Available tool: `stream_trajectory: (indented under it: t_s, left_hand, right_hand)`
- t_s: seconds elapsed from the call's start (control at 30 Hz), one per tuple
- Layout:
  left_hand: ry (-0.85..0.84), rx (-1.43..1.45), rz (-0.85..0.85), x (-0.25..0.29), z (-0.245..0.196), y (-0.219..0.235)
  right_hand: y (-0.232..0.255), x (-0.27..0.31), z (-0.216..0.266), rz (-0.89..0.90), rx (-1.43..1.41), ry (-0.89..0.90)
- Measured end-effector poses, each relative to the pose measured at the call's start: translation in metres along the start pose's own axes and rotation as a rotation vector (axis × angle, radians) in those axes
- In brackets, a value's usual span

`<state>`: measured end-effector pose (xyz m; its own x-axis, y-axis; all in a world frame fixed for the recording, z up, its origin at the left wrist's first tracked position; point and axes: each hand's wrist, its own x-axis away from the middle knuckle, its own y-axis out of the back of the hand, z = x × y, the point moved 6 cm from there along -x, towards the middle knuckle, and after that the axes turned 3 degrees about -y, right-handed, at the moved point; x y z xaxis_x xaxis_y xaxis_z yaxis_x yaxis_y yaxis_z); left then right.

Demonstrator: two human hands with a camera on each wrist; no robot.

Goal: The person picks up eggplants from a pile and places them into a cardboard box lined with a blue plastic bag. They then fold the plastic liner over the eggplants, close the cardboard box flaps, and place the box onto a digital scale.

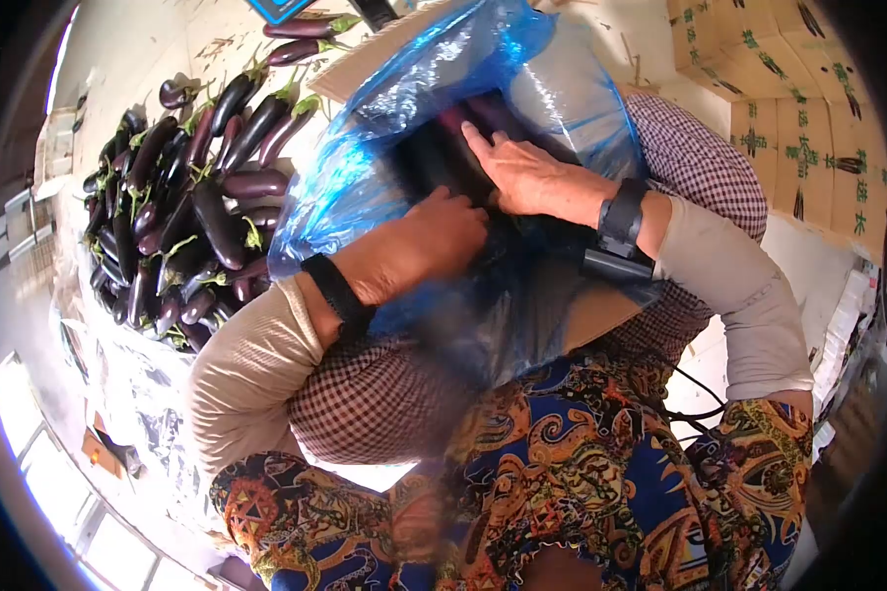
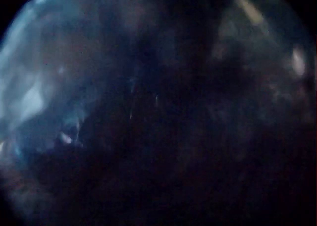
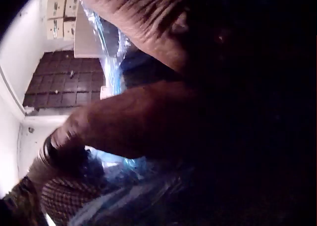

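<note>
A cardboard box (image 1: 597, 317) lined with a blue plastic bag (image 1: 333, 202) stands between the person's knees, with dark eggplants (image 1: 495, 113) inside. The right hand (image 1: 527, 175) reaches into the bag, its index finger stretched out and resting on an eggplant. Beside it, the left hand (image 1: 442, 234) is lowered into the bag with the knuckles up; its fingertips are hidden in shadow, so I cannot tell what they hold. In the right wrist view, the right hand (image 3: 143, 20) fills the top, above the left forearm (image 3: 129, 119). The left wrist view is nearly black, with bluish film at its edge.
A large heap of eggplants (image 1: 207, 212) lies on the floor to the left. A few more eggplants (image 1: 301, 44) lie behind the box, near a blue-edged object (image 1: 284, 8). Printed cardboard cartons (image 1: 798, 138) stand at the right.
</note>
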<state>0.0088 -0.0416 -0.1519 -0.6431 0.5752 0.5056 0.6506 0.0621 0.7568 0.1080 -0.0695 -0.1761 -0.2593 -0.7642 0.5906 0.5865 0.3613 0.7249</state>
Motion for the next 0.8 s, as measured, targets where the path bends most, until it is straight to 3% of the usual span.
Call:
stream_trajectory:
  t_s: [0.03, 0.1, 0.13, 0.17, 0.2, 0.23, 0.27, 0.3, 0.37, 0.43, 0.47, 0.57, 0.6, 0.63, 0.67, 0.73, 0.77, 0.8]
  left_hand:
    - [0.018, 0.002, -0.002, 0.000, 0.004, 0.006]
    - [0.108, 0.507, 0.180, 0.005, 0.008, 0.013]
    - [-0.028, 0.637, 0.008, 0.010, 0.009, 0.022]
    - [-0.046, 0.920, -0.120, 0.031, 0.016, 0.026]
    - [0.009, 0.867, -0.144, 0.054, 0.021, 0.048]
    - [-0.059, 0.869, -0.336, 0.088, 0.024, 0.072]
    - [-0.037, 0.950, -0.625, 0.123, 0.028, 0.080]
    - [0.049, 0.874, -0.794, 0.161, 0.036, 0.076]
    - [0.373, 0.910, -1.044, 0.237, 0.040, 0.044]
    - [0.536, 1.056, -1.294, 0.303, 0.045, -0.027]
    - [0.713, 1.205, -1.407, 0.324, 0.039, -0.072]
    - [1.120, 1.443, -1.737, 0.344, 0.003, -0.232]
    - [1.131, 1.492, -1.854, 0.336, -0.021, -0.271]
    - [1.179, 1.577, -1.889, 0.316, -0.049, -0.307]
    - [1.198, 1.730, -1.749, 0.298, -0.069, -0.358]
    - [1.249, 1.765, -1.815, 0.252, -0.111, -0.394]
    - [1.320, 1.889, -1.708, 0.226, -0.123, -0.424]
    - [1.190, 2.037, -1.695, 0.204, -0.132, -0.445]
  right_hand:
    - [-0.005, -0.005, 0.002, -0.002, 0.006, 0.017]
    - [-0.020, -0.017, -0.004, -0.049, 0.034, -0.087]
    - [-0.026, -0.022, -0.005, -0.028, 0.020, -0.139]
    - [-0.025, -0.021, 0.004, 0.024, -0.006, -0.142]
    - [-0.038, -0.026, -0.008, -0.024, 0.011, -0.049]
    - [-0.052, -0.033, -0.015, -0.072, 0.023, 0.053]
    - [-0.045, -0.027, -0.004, -0.027, 0.147, -0.034]
    - [-0.035, -0.014, 0.011, 0.012, 0.274, -0.114]
    - [-0.037, -0.010, 0.020, -0.032, 0.353, -0.097]
    - [-0.033, -0.014, 0.031, -0.075, 0.438, -0.049]
    - [-0.036, -0.015, 0.031, -0.064, 0.448, -0.036]
    - [-0.032, -0.014, 0.028, -0.051, 0.471, -0.024]
    - [-0.031, -0.012, 0.027, -0.050, 0.460, -0.037]
    - [-0.030, -0.013, 0.021, -0.052, 0.444, -0.048]
    - [-0.032, -0.017, 0.015, -0.048, 0.425, -0.061]
    - [-0.027, -0.015, 0.008, -0.065, 0.362, 0.057]
    - [-0.025, -0.017, 0.002, -0.037, 0.336, 0.069]
    - [-0.021, -0.017, -0.003, -0.032, 0.290, 0.129]
